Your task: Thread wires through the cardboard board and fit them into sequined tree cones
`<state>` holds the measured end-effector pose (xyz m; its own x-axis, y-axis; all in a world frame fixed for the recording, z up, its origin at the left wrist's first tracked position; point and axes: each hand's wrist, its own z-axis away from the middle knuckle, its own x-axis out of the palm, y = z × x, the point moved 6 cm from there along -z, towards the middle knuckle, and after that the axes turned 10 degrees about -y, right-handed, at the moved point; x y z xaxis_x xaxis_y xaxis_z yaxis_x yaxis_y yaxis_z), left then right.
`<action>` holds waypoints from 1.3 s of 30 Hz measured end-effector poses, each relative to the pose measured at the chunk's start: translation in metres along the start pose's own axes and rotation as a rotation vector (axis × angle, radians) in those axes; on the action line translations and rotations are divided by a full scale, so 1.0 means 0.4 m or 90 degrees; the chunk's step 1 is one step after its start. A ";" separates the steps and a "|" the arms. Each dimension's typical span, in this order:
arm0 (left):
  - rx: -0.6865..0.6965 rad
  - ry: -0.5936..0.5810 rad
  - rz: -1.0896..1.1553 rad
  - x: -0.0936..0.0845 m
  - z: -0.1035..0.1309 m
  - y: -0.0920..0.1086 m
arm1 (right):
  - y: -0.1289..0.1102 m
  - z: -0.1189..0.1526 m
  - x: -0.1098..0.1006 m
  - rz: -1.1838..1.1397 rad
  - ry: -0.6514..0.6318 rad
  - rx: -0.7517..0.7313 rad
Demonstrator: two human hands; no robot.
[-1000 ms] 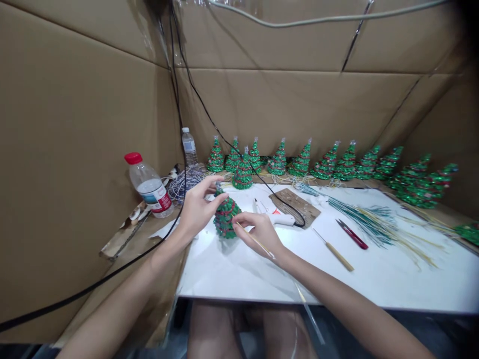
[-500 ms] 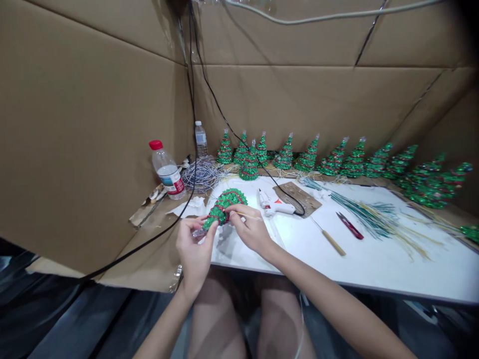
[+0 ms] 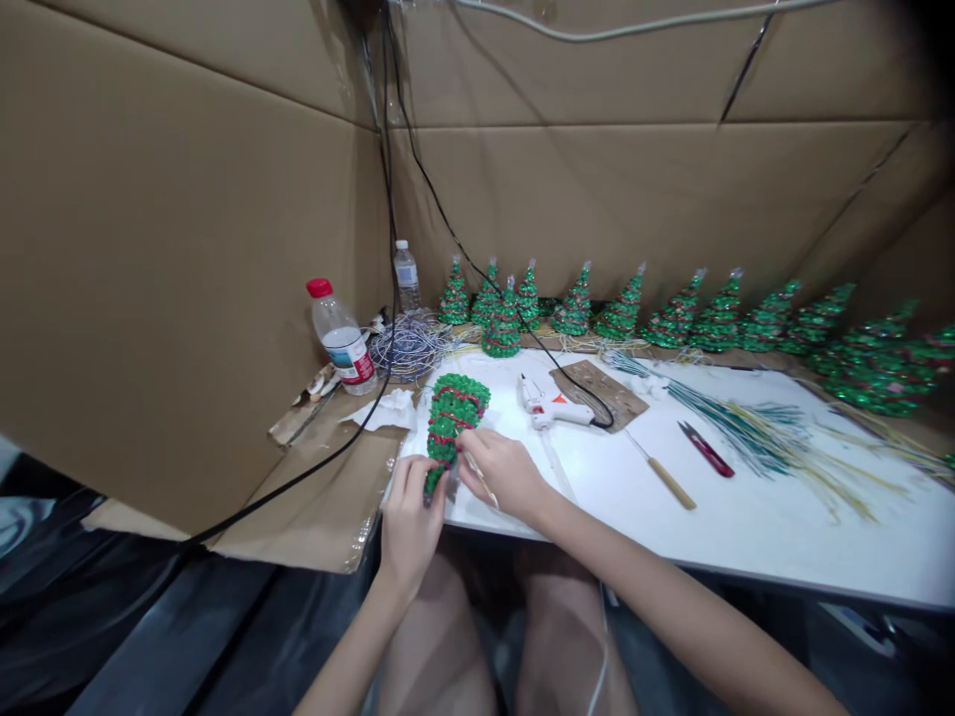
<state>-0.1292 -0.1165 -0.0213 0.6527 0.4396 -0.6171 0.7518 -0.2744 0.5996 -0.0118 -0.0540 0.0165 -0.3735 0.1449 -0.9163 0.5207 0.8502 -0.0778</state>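
Observation:
A green beaded Christmas tree (image 3: 459, 403) wound with red strands lies on its side on the white tabletop. Its wide end points away from me and its tip towards me. My left hand (image 3: 413, 502) grips it close to the tip, thumb and fingers closed around it. At the tree's right side, the fingers of my right hand (image 3: 498, 469) pinch a thin pale yellow strand (image 3: 483, 479), whose end hangs below the fingers. Where the strand meets the tree is hidden by my fingertips.
A white glue gun (image 3: 548, 406) rests beside a brown board (image 3: 597, 393). Farther right lie a wooden-handled tool (image 3: 671, 484), red snips (image 3: 705, 449) and green and yellow wires (image 3: 731, 423). Finished-looking trees (image 3: 574, 303) line the back. Bottles (image 3: 343, 343) and coiled wire (image 3: 410, 346) stand left.
The tree has turned so its tip points more towards me, and my left hand has shifted right with it. My right hand has moved slightly down, and the strand now slants downward.

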 end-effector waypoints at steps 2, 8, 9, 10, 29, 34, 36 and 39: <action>-0.003 -0.010 -0.001 0.004 -0.002 -0.001 | -0.009 0.005 -0.001 0.011 -0.018 -0.021; -0.019 -0.083 -0.018 -0.011 -0.024 0.006 | -0.039 -0.004 0.018 0.067 -0.052 -0.094; -0.022 -0.106 -0.024 -0.021 -0.037 0.008 | -0.039 -0.008 0.022 0.075 -0.052 -0.096; -0.016 -0.132 -0.026 -0.033 -0.056 0.011 | -0.039 -0.012 0.025 0.081 -0.051 -0.095; 0.057 -0.767 0.114 0.154 -0.556 -0.026 | -0.028 -0.001 -0.002 0.069 0.039 -0.111; 0.083 -0.894 0.091 0.191 -0.561 -0.022 | 0.003 -0.020 -0.001 0.072 0.063 -0.088; 0.103 -0.905 0.083 0.199 -0.566 -0.025 | 0.014 -0.026 0.001 0.066 0.065 -0.067; 0.136 -0.895 0.084 0.199 -0.569 -0.029 | 0.018 -0.027 0.001 0.039 0.061 -0.055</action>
<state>-0.1073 0.1162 0.0385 0.1725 -0.7627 -0.6233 0.5966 -0.4227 0.6822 -0.0167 -0.0424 0.0197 -0.4169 0.2417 -0.8762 0.4775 0.8785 0.0151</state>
